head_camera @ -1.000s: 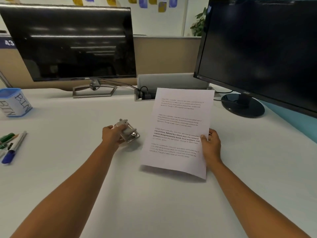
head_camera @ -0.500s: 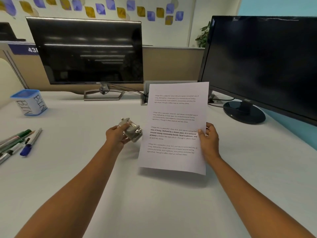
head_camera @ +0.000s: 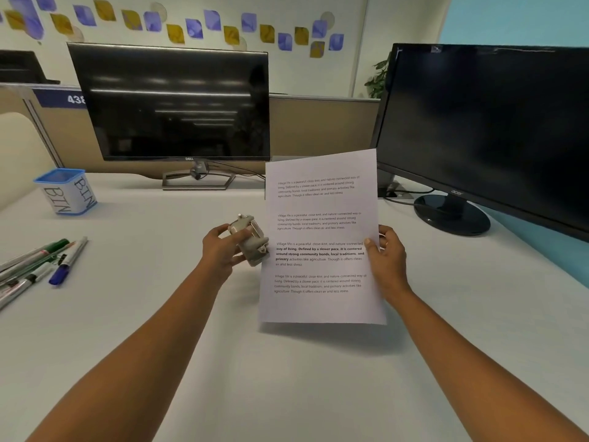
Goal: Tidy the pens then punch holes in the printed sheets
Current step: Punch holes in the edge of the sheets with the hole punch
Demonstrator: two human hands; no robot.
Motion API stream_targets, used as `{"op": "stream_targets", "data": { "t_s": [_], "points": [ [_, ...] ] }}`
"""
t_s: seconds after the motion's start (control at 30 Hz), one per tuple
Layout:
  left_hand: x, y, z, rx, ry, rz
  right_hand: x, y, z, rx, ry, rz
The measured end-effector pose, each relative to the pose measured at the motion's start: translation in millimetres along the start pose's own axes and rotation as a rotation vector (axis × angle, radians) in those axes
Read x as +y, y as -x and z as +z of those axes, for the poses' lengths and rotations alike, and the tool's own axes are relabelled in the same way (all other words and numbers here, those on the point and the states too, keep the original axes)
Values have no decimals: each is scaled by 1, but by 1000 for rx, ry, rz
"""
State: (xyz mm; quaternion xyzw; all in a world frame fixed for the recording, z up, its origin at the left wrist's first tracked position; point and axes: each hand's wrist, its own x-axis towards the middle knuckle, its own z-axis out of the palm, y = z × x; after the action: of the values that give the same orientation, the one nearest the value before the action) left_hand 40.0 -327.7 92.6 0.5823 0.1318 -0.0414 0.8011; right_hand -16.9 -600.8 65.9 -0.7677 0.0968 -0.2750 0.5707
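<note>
One printed sheet (head_camera: pixel 322 237) is held nearly upright above the white counter (head_camera: pixel 287 378), its right edge pinched by the right hand (head_camera: pixel 387 258), thumb on the printed face. Just left of it, at the sheet's left edge, a small grey metal hole punch (head_camera: pixel 250 239) is raised off the counter, with the left hand (head_camera: pixel 223 250) wrapped around it. Several pens (head_camera: pixel 41 266) lie loose at the far left, near a blue-rimmed cup (head_camera: pixel 65 191) lettered BIN. Two dark monitors stand behind.

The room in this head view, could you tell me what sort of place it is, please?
Most likely an office cubicle: two dark monitors stand on a white desk, backed by a numbered partition.
</note>
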Motion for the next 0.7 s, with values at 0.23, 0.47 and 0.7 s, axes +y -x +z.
{"op": "stream_targets", "data": {
  "t_s": [0.23, 0.47, 0.7],
  "points": [
    [8, 8, 1, -117, -125, 67, -6, -2, -6, -59, -24, 7],
    [11, 11, 3, -206, -238, 122, -9, -4, -4, -112, -25, 19],
    [14, 9, 3, -230, -263, 140, -8, -6, -6, -152, -51, 63]
  ]
}}
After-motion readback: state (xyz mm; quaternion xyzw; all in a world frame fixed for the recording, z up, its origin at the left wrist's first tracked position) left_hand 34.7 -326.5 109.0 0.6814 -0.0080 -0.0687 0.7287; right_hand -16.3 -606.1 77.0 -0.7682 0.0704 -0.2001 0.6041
